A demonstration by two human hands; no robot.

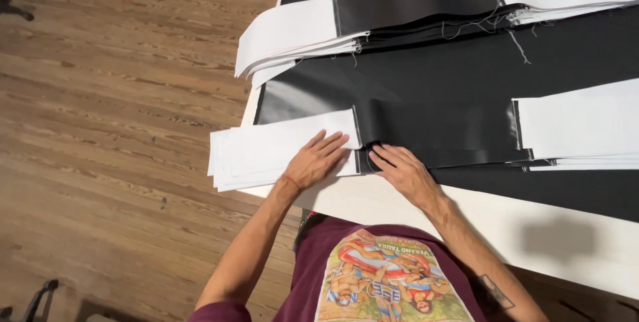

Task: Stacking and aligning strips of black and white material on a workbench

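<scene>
White-and-black fabric stack (373, 139) laid along near table (572, 242) edge, white left end overhanging floor (120, 129). Left hand (316, 161) pressed flat on white end, fingers spread slightly, nothing pinched. Right hand (403, 170) laid at seam just right of it, fingers close together, tips on black band edge; pinch cannot be told. Hands near each other, not touching. Second stack (346, 22) seen farther away. Black cloth (432, 76) spread beneath both stacks.
</scene>
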